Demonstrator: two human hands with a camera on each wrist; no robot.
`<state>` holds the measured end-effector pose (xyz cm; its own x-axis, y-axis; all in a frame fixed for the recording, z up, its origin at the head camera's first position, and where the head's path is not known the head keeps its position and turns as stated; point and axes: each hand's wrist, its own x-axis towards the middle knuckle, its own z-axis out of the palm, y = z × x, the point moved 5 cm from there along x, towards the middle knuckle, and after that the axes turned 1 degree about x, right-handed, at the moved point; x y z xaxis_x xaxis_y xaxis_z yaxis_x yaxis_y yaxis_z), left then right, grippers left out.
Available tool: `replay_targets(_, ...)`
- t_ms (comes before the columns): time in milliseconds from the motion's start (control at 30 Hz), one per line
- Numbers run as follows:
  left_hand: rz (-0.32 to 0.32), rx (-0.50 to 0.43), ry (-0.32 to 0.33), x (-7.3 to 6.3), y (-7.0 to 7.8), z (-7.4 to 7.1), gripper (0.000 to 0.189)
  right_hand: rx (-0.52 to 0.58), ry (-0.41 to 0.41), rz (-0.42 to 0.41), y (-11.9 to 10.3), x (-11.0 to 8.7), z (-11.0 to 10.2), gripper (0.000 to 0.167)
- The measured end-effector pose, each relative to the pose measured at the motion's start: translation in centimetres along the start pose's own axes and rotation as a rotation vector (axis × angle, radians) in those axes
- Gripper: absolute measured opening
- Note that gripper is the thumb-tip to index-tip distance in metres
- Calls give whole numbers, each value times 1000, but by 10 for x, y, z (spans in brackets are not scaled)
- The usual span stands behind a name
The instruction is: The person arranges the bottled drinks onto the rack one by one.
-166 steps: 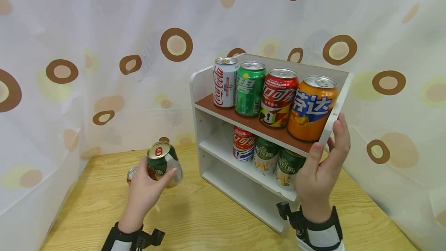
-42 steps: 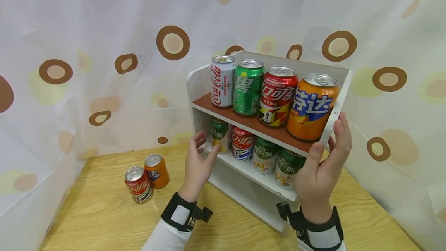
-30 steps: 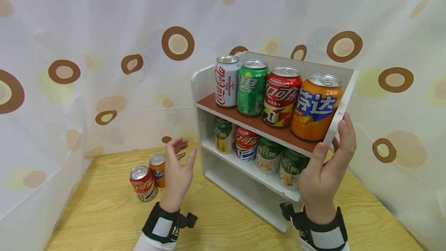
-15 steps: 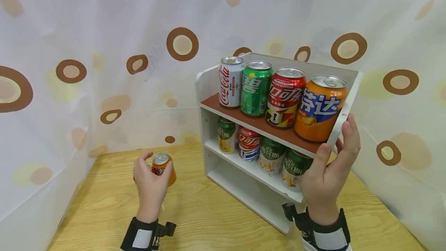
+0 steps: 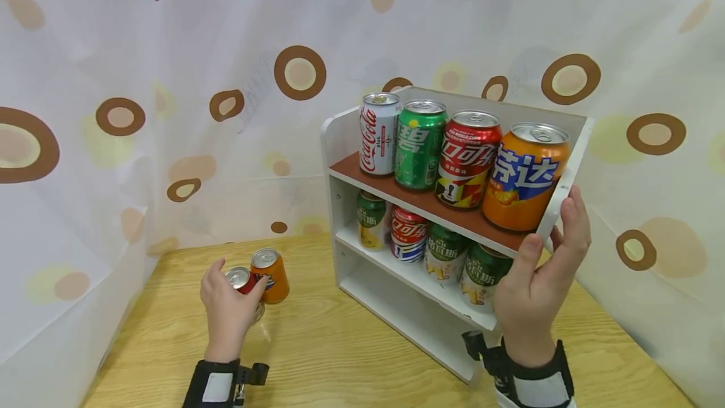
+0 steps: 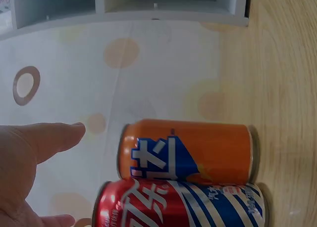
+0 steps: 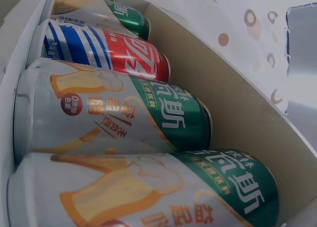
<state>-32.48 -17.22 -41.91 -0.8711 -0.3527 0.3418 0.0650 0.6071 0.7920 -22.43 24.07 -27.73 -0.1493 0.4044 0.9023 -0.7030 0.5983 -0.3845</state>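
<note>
My left hand (image 5: 226, 310) is above a red cola can (image 5: 240, 279) on the table, fingers and thumb spread on either side of its top. In the left wrist view the thumb and a finger stand apart from the red cola can (image 6: 173, 207). Beside it is an orange soda can (image 5: 274, 276), upright. My right hand (image 5: 535, 294) holds the right side panel of a white shelf (image 5: 391, 326), thumb at the front edge and fingers along the outer side. Several cans fill its middle level, green-and-white ones (image 7: 148, 187) and one red can (image 7: 114, 49).
The shelf's brown top board carries a white cola can (image 5: 378, 137), a green can (image 5: 419, 147), a red can (image 5: 467, 162) and a large orange can (image 5: 527, 178). A patterned white curtain (image 5: 238, 162) hangs behind the wooden table (image 5: 317, 357).
The left hand has set a green-topped can at the left end of the middle level, let go and moved back left over the red cola can. The right hand keeps its place.
</note>
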Motion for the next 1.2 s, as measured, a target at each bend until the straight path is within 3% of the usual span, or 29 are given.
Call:
replay_targets(367, -145, -5, -60, 5, -38, 10, 94, -6, -8, 8, 1, -1, -1, 38)
replay_targets(633, -169, -59, -89, 6, -53, 19, 86, -11, -9, 7, 1, -2, -1, 39)
replay_targets(1200, -168, -36, -63, 5, -56, 24, 82, -5, -2, 3, 0, 0, -1, 38)
